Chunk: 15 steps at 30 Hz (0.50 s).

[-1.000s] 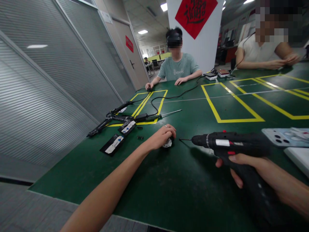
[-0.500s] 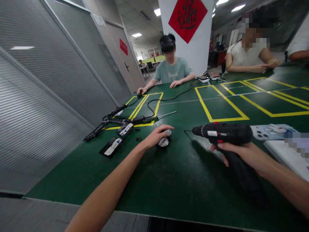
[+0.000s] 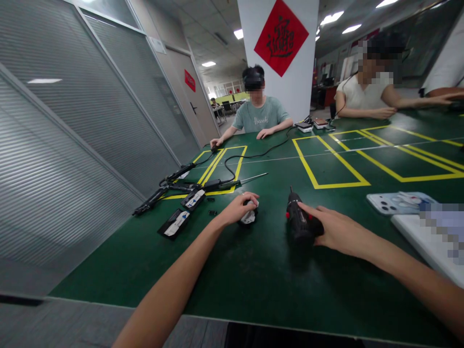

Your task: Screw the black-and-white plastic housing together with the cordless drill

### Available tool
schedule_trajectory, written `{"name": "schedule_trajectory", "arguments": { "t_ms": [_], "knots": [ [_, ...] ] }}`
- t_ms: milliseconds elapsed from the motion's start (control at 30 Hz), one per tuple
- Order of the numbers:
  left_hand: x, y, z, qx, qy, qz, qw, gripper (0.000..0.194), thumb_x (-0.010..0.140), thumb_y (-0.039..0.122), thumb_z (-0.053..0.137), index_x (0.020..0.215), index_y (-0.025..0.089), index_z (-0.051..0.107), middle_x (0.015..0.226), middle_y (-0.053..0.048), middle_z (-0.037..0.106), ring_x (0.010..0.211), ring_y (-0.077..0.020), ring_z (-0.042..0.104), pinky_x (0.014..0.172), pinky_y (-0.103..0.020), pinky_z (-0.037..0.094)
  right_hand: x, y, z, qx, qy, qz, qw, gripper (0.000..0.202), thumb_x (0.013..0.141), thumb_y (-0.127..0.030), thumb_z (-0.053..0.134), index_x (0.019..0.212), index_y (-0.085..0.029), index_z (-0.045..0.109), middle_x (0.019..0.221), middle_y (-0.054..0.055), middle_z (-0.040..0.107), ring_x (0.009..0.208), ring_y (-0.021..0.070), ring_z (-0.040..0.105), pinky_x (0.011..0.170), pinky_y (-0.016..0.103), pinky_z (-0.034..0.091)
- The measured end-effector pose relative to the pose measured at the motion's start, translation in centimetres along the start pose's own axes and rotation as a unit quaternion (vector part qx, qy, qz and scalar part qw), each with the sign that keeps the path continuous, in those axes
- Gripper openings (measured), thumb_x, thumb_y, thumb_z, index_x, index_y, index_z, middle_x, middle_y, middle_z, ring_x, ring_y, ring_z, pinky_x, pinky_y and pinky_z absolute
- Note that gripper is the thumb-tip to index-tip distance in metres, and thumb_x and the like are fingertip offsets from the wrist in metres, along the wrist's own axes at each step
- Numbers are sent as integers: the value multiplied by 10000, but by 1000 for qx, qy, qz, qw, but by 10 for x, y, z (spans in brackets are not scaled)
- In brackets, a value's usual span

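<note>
- The right hand [image 3: 331, 226] wraps the black power drill [image 3: 303, 223] from its 3 o'clock side, one finger laid along the top of the body; fingers and tool are in contact.
- The drill's long axis runs roughly from 6 to 12 o'clock, leaning a touch toward 11, so the bit [image 3: 290, 189] points away from the wearer, not across at the other hand.
- Its handle is mostly hidden by the body and the palm, so I cannot tell whether the tool rests fully on the desk [image 3: 275, 285].
- At 9 o'clock from the drill, with a bare strip of desk between, the left hand [image 3: 235, 209] curls its fingers over a small black-and-white part [image 3: 248, 219], gripping it from above.
- That part is therefore the left hand's, and the drill the right's; the two things sit nearly level with each other, side by side and apart.
- Farther out, two little black pieces [image 3: 212, 212] lie at 9 to 10 o'clock from the left hand, with labelled black pouches [image 3: 174, 224] beyond them.
- A thin metal shaft [image 3: 254, 178] lies near 1 o'clock from that hand.
- From the right hand, a phone [image 3: 379, 205] lies toward 2 o'clock and a white box [image 3: 404, 229] toward 3.
</note>
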State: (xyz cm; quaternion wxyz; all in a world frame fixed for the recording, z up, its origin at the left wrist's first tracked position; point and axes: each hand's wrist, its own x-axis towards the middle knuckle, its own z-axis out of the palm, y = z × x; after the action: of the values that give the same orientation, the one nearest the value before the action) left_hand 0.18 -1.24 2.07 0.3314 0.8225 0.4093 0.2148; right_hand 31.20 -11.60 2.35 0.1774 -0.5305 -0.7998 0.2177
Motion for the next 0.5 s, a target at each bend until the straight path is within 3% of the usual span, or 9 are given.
{"name": "schedule_trajectory", "arguments": {
  "t_ms": [100,267,500],
  "knots": [
    [1,-6,-2,-18,-1,-7,1000,122,798,248,544,829,148,607,1265,-97,544,1151,-227,521,987,-380,390,-6,5,4,-25,-41,-26,999,789,742,-348,720,1432,-365,339,1148,79,594,963,324,617,871,474,458],
    [3,-15,-3,-36,-1,2,999,96,774,237,571,797,150,604,1271,-96,540,1168,-243,510,981,-379,386,-16,4,8,-61,-45,-48,996,735,846,-267,590,1469,-376,215,1384,81,453,1132,321,540,972,508,406],
    [1,-19,-7,-71,-8,7,997,104,764,223,608,837,152,627,1284,-97,532,1177,-243,507,990,-373,376,-23,24,-1,-92,-54,-70,992,706,842,-203,549,1466,-336,247,1474,34,378,1274,284,431,1069,484,347]
  ]
}}
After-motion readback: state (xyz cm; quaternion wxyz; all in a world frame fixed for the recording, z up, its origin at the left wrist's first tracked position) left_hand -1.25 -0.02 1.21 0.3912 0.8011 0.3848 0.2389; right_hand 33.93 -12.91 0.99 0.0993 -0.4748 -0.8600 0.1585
